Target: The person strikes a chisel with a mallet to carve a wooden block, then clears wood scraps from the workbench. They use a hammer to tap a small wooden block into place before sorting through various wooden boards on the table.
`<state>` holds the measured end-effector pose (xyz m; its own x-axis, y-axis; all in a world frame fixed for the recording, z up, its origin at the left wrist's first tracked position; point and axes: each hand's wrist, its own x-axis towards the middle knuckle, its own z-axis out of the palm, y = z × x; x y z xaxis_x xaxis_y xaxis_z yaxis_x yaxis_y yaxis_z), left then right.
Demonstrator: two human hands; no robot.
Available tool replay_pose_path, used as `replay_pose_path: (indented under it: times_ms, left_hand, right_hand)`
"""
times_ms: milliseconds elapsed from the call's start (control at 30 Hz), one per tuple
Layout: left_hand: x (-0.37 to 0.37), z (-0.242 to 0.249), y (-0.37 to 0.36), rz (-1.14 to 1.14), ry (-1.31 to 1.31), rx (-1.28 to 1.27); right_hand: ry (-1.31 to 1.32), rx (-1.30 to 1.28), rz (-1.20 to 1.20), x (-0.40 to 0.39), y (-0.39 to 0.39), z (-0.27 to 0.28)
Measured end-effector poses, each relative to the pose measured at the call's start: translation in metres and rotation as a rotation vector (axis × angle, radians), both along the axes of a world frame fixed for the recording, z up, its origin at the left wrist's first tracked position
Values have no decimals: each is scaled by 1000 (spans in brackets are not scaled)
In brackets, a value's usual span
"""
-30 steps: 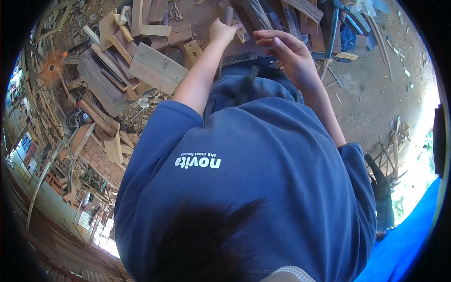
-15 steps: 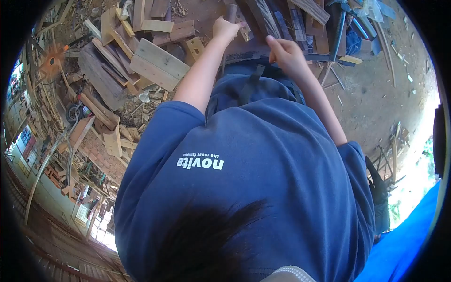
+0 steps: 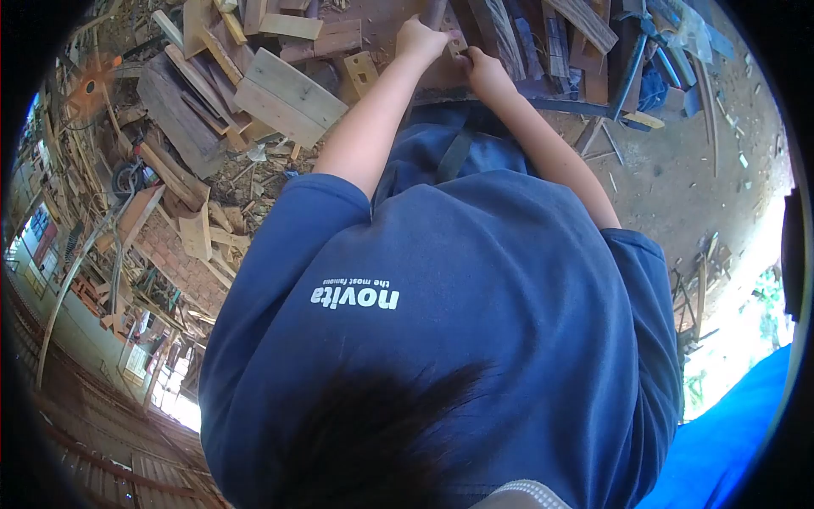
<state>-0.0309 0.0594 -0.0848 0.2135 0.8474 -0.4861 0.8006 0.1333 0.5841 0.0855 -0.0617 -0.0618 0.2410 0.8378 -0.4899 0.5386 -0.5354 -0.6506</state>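
My left hand [image 3: 421, 41] is closed around a dark brown length of wood [image 3: 433, 12], which sticks out beyond the fist. Just right of that fist is a small pale wooden block with holes [image 3: 456, 42]; the left thumb reaches against it. My right hand [image 3: 490, 76] has its fingers bent and pressed together at the block's near end. What those fingers hold, if anything, is hidden. Both hands are close together over a brown work surface [image 3: 386, 21].
Boards and offcuts [image 3: 290, 95] are piled to the left, with another holed block [image 3: 361, 72] nearby. Dark planks [image 3: 496, 38] lie right of the hands, beside a blue metal bar [image 3: 627, 72]. An orange wheel-like part [image 3: 91, 86] is at far left.
My right hand has moved left and up to the holed block beside my left hand. My left hand has shifted slightly right, still around the dark wood.
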Motion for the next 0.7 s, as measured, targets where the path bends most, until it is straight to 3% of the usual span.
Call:
replay_pose_path:
  times_ms: [33,267,400,467,633,700]
  left_hand:
    - [1,-1,0,3,13,-1]
    - [9,32,-1,116,7,-155]
    - [2,5,1,18,48,-10]
    - [2,9,2,73,42,-120]
    - [-5,14,3,79,46,-188]
    - [-15,21,4,91,28,-180]
  right_hand:
    - [34,104,-25,1,-1,-5]
    - [40,177,-56,1,-4,8]
    - [52,279,-37,5,-18,22]
    - [51,272,-57,12,-30,25]
    - [229,-238,-75,28,-40,53]
    - [232,-228,-62,25,-35,59]
